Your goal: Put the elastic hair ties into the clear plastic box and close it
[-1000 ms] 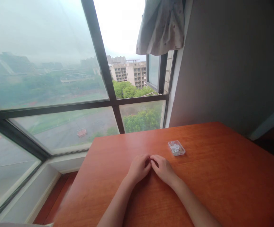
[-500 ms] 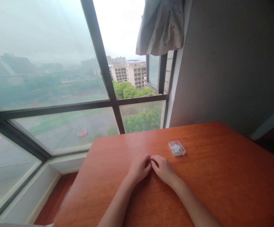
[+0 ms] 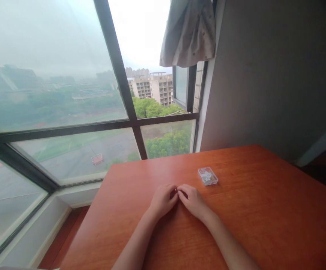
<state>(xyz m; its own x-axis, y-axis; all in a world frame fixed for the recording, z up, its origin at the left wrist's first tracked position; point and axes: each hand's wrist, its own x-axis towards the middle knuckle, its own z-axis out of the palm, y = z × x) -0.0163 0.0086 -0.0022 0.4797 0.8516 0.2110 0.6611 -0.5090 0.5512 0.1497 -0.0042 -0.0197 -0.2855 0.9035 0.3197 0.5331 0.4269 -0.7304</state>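
While both forearms reach in from the near edge, the left hand (image 3: 164, 201) and the right hand (image 3: 191, 201) meet at the fingertips, low over the table (image 3: 270, 202). Each is half curled, the thumb and forefinger bent towards each other, with a small dark gap inside the curl of the left. Whether they pinch something between them cannot be told; anything there is too small or hidden, and so is the way it points.

Just beyond the right hand, to the far right and apart from it, a clear box (image 3: 208, 176) lies flat on the table. Its longer sides seem to run from far left to near right. Inside are small loose bits, whitish and yellowish, too fine to name; whether its lid is fastened does not show.

Past the table's far edge stands a dark-framed window (image 3: 133, 123), with trees (image 3: 151, 107) and pale buildings (image 3: 163, 89) outside. A curtain (image 3: 188, 37) hangs at far right, next to a grey wall (image 3: 270, 75). At near left, reddish floor (image 3: 67, 232) shows below the table.
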